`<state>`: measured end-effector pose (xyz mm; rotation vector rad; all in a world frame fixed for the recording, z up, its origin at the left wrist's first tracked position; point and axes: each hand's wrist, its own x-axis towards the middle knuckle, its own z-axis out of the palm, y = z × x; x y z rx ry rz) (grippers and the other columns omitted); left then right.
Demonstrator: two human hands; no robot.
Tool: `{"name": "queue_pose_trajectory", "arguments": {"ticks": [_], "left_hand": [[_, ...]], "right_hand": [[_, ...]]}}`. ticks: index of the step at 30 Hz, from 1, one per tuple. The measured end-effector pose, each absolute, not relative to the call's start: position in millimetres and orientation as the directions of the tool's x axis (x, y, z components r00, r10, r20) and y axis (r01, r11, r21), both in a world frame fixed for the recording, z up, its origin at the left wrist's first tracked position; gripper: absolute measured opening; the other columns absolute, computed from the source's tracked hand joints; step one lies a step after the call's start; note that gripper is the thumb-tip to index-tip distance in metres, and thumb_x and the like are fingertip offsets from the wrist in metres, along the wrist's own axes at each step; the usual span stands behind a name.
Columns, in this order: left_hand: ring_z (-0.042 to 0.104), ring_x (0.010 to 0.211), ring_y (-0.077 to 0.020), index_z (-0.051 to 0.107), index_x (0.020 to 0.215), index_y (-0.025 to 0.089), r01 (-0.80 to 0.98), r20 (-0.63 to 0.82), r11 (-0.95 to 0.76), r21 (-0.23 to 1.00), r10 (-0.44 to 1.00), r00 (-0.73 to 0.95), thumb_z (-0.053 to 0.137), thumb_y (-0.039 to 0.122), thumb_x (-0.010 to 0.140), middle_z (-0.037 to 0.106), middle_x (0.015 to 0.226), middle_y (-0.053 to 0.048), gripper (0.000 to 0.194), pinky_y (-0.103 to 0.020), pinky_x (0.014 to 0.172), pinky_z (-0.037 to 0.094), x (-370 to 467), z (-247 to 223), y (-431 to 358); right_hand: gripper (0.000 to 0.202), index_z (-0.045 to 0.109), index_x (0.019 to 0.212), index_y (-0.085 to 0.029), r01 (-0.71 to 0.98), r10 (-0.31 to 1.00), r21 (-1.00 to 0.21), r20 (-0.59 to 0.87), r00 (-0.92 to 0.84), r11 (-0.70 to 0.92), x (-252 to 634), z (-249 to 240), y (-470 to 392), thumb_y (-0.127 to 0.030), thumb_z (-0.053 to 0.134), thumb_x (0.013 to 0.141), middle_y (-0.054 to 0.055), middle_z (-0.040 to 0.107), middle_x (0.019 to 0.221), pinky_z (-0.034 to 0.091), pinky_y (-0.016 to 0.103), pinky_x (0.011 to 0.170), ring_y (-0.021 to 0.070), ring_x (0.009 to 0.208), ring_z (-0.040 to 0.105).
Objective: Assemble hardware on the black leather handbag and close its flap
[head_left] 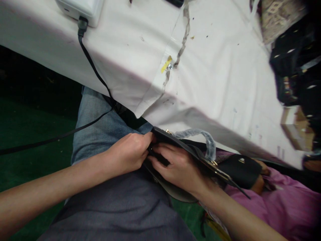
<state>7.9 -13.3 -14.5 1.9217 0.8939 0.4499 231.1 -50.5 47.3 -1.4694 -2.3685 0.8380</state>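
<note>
A black handbag (pixel 175 137) with gold hardware lies tilted over my lap, below the table edge. Its handle (pixel 210 144) is wrapped in clear plastic. My left hand (pixel 132 149) is closed, pinching the bag's upper left corner between thumb and fingers. Beside it, my right hand (pixel 175 164) reaches into the bag's opening, its fingers bent around the dark material near the same corner. What the fingertips touch inside is partly hidden.
A white-covered table (pixel 213 67) runs diagonally ahead, its sheet torn and taped. A white device (pixel 82 8) trails a black cable (pixel 92 62) down past my left leg. Black bags (pixel 296 60) are piled at right. Close by, a person in pink (pixel 283 197) holds a black flap piece (pixel 240 170).
</note>
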Motion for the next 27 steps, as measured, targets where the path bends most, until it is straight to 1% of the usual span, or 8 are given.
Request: {"name": "queue_pose_trajectory", "arguments": {"ticks": [2, 6, 10, 15, 19, 23, 27], "left_hand": [[0.08, 0.084, -0.032, 0.056, 0.125, 0.02, 0.416, -0.065, -0.3, 0.858, 0.74, 0.669, 0.061, 0.006, 0.095, 0.077, 0.096, -0.005, 0.033, -0.04, 0.064, 0.046, 8, -13, -13], [0.08, 0.083, -0.0328, 0.056, 0.123, 0.019, 0.431, -0.074, -0.311, 0.847, 0.735, 0.675, 0.061, 0.006, 0.096, 0.076, 0.094, -0.005, 0.03, -0.041, 0.063, 0.047, 9, -10, -10], [0.08, 0.086, -0.0343, 0.055, 0.122, 0.018, 0.447, -0.101, -0.311, 0.839, 0.718, 0.689, 0.059, 0.005, 0.097, 0.076, 0.094, -0.006, 0.029, -0.042, 0.064, 0.049, 10, -6, -8], [0.081, 0.093, -0.0365, 0.054, 0.12, 0.019, 0.475, -0.131, -0.317, 0.821, 0.704, 0.698, 0.057, 0.002, 0.096, 0.077, 0.099, -0.009, 0.029, -0.042, 0.067, 0.05, 10, -2, -7], [0.081, 0.09, -0.0352, 0.051, 0.116, 0.021, 0.488, -0.133, -0.317, 0.813, 0.715, 0.686, 0.055, 0.002, 0.096, 0.075, 0.095, -0.007, 0.027, -0.041, 0.065, 0.047, 11, 1, -7], [0.08, 0.086, -0.0349, 0.051, 0.121, 0.019, 0.504, -0.159, -0.296, 0.811, 0.718, 0.677, 0.055, 0.001, 0.093, 0.075, 0.093, -0.007, 0.034, -0.041, 0.062, 0.042, 13, 3, -9], [0.079, 0.086, -0.034, 0.053, 0.123, 0.019, 0.486, -0.173, -0.223, 0.845, 0.746, 0.643, 0.056, 0.0, 0.09, 0.075, 0.092, -0.006, 0.038, -0.039, 0.063, 0.041, 14, 5, -11]], "right_hand": [[0.004, 0.08, 0.106, -0.018, 0.741, 0.881, -0.58, -0.081, -0.466, 0.338, 231, 46, -50, -0.016, 0.077, 0.105, 0.005, 0.081, 0.107, 0.064, 0.04, 0.096, 0.0261, 0.101, 0.081], [0.009, 0.08, 0.11, -0.02, 0.73, 0.888, -0.601, -0.072, -0.454, 0.325, 232, 46, -51, -0.014, 0.075, 0.105, 0.005, 0.082, 0.112, 0.064, 0.039, 0.099, 0.0255, 0.106, 0.081], [0.01, 0.08, 0.11, -0.022, 0.72, 0.891, -0.617, -0.063, -0.449, 0.319, 234, 45, -52, -0.014, 0.075, 0.106, 0.004, 0.082, 0.114, 0.065, 0.037, 0.1, 0.0242, 0.106, 0.081], [0.012, 0.08, 0.109, -0.021, 0.705, 0.893, -0.63, -0.039, -0.448, 0.327, 232, 43, -51, -0.011, 0.075, 0.104, 0.004, 0.083, 0.113, 0.064, 0.036, 0.099, 0.0236, 0.104, 0.081], [0.015, 0.08, 0.11, -0.02, 0.675, 0.894, -0.669, -0.033, -0.446, 0.312, 229, 44, -50, -0.008, 0.073, 0.104, 0.005, 0.083, 0.113, 0.064, 0.034, 0.096, 0.0222, 0.103, 0.081], [0.016, 0.081, 0.111, -0.02, 0.688, 0.897, -0.666, -0.062, -0.438, 0.29, 228, 46, -50, -0.009, 0.07, 0.106, 0.005, 0.084, 0.115, 0.064, 0.035, 0.098, 0.0223, 0.105, 0.081], [0.017, 0.081, 0.112, -0.022, 0.698, 0.903, -0.664, -0.077, -0.422, 0.27, 228, 47, -52, -0.01, 0.07, 0.106, 0.005, 0.084, 0.118, 0.064, 0.036, 0.099, 0.023, 0.106, 0.082]]}}
